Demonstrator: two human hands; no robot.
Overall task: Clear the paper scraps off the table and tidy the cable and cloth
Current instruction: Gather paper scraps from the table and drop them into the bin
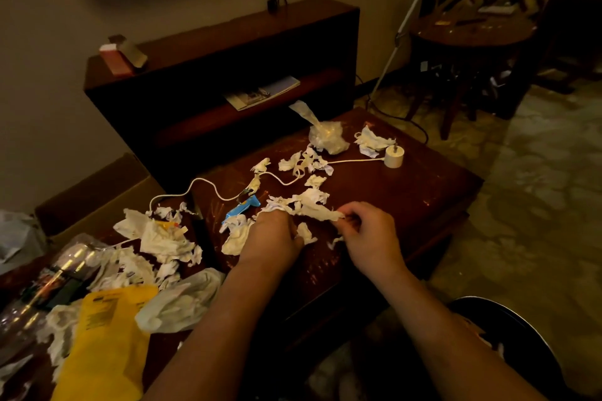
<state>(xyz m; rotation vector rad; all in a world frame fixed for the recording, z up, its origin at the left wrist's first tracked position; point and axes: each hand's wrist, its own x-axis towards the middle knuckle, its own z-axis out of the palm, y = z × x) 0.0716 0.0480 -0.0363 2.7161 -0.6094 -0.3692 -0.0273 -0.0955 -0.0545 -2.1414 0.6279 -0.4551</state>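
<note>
Crumpled white paper scraps (309, 202) lie scattered over the dark wooden table (407, 192). My left hand (272, 234) is curled down on a bunch of scraps near the table's middle. My right hand (368, 231) pinches the end of a long torn scrap (321, 212) that stretches between both hands. A white cable (208, 187) snakes across the table to a round white plug (394, 156) at the far right. A larger heap of white paper (163, 241) sits to the left. I cannot pick out a cloth for certain.
A blue wrapper (241, 209) lies by my left hand. A knotted clear plastic bag (327, 137) stands at the far side. A yellow bag (104, 335) and plastic bottles (49, 283) crowd the near left. A dark round bin (508, 335) is at lower right, a low shelf (228, 52) behind.
</note>
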